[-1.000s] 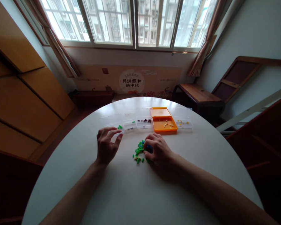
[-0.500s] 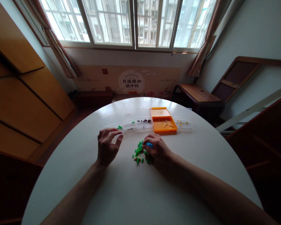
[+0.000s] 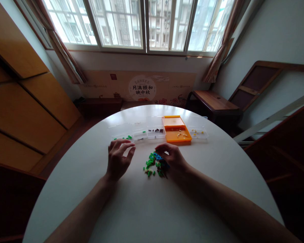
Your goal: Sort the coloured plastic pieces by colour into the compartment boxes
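Several small toy bricks, mostly green with some blue, beige and dark ones, lie in a loose pile (image 3: 150,163) on the white round table. My right hand (image 3: 174,158) is at the pile's right side, thumb and fingers curled toward each other above the blue bricks. Whatever may be between those fingertips is too small to make out. On the left, my left hand (image 3: 119,160) hovers just in front of a clear box (image 3: 120,131) with green bricks. Its fingers are bent, with a gap between thumb and forefinger, and nothing shows in it.
Along the back stand a small clear box (image 3: 140,135) with a green piece, a clear box (image 3: 156,136) of dark bricks, an open orange box (image 3: 178,142) with beige pieces, and a clear box (image 3: 204,135) with yellow ones. Beyond the table (image 3: 142,209) is a wooden bench (image 3: 215,99).
My right hand has lifted slightly off the blue bricks, which now show more. My left hand has shifted a little to the right, fingers still apart.
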`<state>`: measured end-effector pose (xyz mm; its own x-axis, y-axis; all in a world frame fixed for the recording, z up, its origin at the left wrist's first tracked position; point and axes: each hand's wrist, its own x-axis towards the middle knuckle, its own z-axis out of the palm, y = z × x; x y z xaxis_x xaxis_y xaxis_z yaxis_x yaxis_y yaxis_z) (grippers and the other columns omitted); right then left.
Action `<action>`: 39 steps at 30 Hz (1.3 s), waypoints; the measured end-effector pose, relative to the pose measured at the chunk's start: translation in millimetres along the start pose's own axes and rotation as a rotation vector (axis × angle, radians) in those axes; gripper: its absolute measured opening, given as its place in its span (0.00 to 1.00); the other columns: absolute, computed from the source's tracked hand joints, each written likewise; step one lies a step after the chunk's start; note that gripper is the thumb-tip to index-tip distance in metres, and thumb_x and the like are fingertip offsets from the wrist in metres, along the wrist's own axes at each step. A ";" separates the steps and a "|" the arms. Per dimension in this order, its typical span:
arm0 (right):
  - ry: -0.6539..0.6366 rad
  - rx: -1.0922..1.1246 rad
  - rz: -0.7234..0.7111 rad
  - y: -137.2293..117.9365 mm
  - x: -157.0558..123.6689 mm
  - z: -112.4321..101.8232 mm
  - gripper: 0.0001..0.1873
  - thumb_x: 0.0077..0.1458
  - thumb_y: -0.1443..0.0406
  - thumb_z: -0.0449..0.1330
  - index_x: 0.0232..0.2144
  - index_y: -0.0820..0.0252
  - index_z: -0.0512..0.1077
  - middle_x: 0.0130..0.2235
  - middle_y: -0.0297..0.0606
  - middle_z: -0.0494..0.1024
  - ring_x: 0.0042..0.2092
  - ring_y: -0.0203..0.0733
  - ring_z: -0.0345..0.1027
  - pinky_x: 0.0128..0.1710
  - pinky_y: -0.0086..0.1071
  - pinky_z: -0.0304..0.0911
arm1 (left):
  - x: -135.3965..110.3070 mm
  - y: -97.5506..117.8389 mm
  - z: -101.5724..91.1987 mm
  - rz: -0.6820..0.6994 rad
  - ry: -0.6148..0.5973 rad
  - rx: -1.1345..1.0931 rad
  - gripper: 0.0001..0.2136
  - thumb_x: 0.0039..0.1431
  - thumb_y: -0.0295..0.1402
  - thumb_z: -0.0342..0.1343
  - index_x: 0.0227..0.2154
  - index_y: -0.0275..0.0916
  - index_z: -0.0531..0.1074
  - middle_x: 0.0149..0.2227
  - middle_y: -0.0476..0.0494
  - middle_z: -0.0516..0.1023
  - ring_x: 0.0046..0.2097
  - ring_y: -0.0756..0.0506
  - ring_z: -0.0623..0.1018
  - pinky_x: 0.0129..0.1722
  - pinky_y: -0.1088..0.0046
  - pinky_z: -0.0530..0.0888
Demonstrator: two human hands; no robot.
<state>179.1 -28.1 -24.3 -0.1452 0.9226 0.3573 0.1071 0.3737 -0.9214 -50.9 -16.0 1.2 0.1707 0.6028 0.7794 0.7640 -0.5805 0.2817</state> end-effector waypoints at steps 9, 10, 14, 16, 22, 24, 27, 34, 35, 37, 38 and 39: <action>-0.007 -0.017 -0.001 -5.7 -1.6 7.6 0.05 0.48 0.65 0.64 0.31 0.59 0.76 0.30 0.36 0.79 0.31 0.37 0.70 0.34 0.31 0.67 | -0.9 22.6 0.1 0.195 -0.099 -0.069 0.03 0.55 0.33 0.61 0.33 0.43 0.75 0.37 0.46 0.77 0.44 0.43 0.73 0.44 0.63 0.69; -0.012 -0.006 0.002 -7.1 -1.6 8.6 0.05 0.48 0.65 0.64 0.31 0.60 0.76 0.30 0.36 0.78 0.31 0.37 0.70 0.33 0.31 0.67 | -1.4 26.3 0.1 0.217 -0.109 -0.071 0.03 0.55 0.33 0.61 0.33 0.43 0.75 0.37 0.46 0.77 0.44 0.43 0.73 0.44 0.63 0.69; -0.041 0.017 0.007 -12.0 -1.8 12.3 0.07 0.48 0.61 0.66 0.29 0.60 0.76 0.28 0.35 0.77 0.29 0.36 0.69 0.32 0.30 0.67 | -3.0 35.4 0.9 0.264 -0.114 -0.082 0.03 0.56 0.32 0.61 0.33 0.43 0.75 0.37 0.46 0.77 0.44 0.44 0.73 0.45 0.64 0.68; -0.059 0.035 0.005 -13.4 -2.3 13.8 0.09 0.47 0.60 0.66 0.28 0.60 0.76 0.27 0.35 0.77 0.29 0.36 0.70 0.31 0.30 0.67 | -2.9 36.4 1.4 0.263 -0.100 -0.083 0.02 0.56 0.32 0.61 0.33 0.43 0.75 0.37 0.46 0.77 0.44 0.44 0.73 0.44 0.64 0.68; -0.059 0.043 0.013 -13.9 -3.3 15.5 0.09 0.47 0.60 0.66 0.28 0.60 0.74 0.27 0.35 0.76 0.29 0.36 0.70 0.32 0.30 0.67 | -2.6 35.0 2.4 0.299 -0.090 -0.094 0.03 0.55 0.30 0.62 0.32 0.43 0.76 0.36 0.46 0.77 0.44 0.43 0.72 0.44 0.65 0.68; -0.057 0.054 0.017 -13.5 -3.1 15.2 0.09 0.47 0.61 0.66 0.29 0.60 0.74 0.28 0.35 0.77 0.30 0.37 0.71 0.32 0.31 0.68 | -3.1 34.6 2.7 0.291 -0.092 -0.103 0.03 0.55 0.30 0.62 0.33 0.43 0.76 0.36 0.46 0.77 0.44 0.43 0.72 0.44 0.64 0.68; -0.050 0.086 0.036 -12.4 -2.1 13.2 0.09 0.47 0.63 0.65 0.33 0.59 0.73 0.31 0.36 0.79 0.32 0.38 0.73 0.34 0.32 0.68 | -3.4 33.2 3.2 0.260 -0.085 -0.120 0.02 0.55 0.31 0.62 0.32 0.43 0.76 0.36 0.46 0.77 0.43 0.44 0.72 0.44 0.65 0.68; 0.051 -0.114 0.005 -9.1 -1.1 5.6 0.08 0.47 0.69 0.60 0.33 0.59 0.74 0.32 0.36 0.79 0.34 0.38 0.72 0.37 0.33 0.65 | -1.5 14.9 5.5 0.112 -0.029 -0.086 0.01 0.55 0.33 0.62 0.30 0.44 0.77 0.35 0.47 0.78 0.43 0.43 0.73 0.45 0.62 0.68; 0.052 -0.129 -0.004 -8.3 -1.6 5.4 0.08 0.47 0.70 0.59 0.33 0.59 0.74 0.32 0.36 0.79 0.34 0.38 0.72 0.37 0.33 0.65 | -1.0 9.3 6.3 0.058 0.011 -0.043 0.02 0.55 0.34 0.62 0.29 0.44 0.77 0.34 0.47 0.78 0.43 0.43 0.73 0.46 0.61 0.67; 0.053 -0.149 -0.016 -6.7 -2.6 5.6 0.08 0.47 0.70 0.59 0.33 0.60 0.74 0.31 0.35 0.79 0.34 0.38 0.72 0.37 0.32 0.64 | 0.1 -3.5 7.8 -0.088 0.090 0.057 0.04 0.55 0.36 0.61 0.30 0.43 0.78 0.35 0.45 0.78 0.43 0.41 0.73 0.47 0.59 0.67; 0.052 -0.159 -0.020 -5.9 -3.0 5.8 0.09 0.47 0.71 0.59 0.33 0.60 0.74 0.31 0.35 0.79 0.34 0.38 0.72 0.37 0.32 0.64 | 0.6 -10.2 8.4 -0.166 0.130 0.101 0.05 0.55 0.37 0.61 0.31 0.43 0.78 0.36 0.44 0.78 0.43 0.40 0.73 0.47 0.59 0.67; 0.054 -0.171 -0.024 -5.1 -3.2 5.8 0.09 0.47 0.71 0.59 0.33 0.59 0.74 0.31 0.35 0.78 0.34 0.38 0.71 0.37 0.32 0.64 | 1.1 -16.6 8.7 -0.243 0.148 0.134 0.07 0.55 0.38 0.60 0.33 0.42 0.78 0.37 0.43 0.78 0.43 0.40 0.73 0.47 0.58 0.67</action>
<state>173.3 -33.5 -21.6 -0.0975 0.9153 0.3908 0.2708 0.4022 -0.8746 -58.0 -0.9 -7.5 -0.1124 0.6231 0.7740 0.8482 -0.3456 0.4014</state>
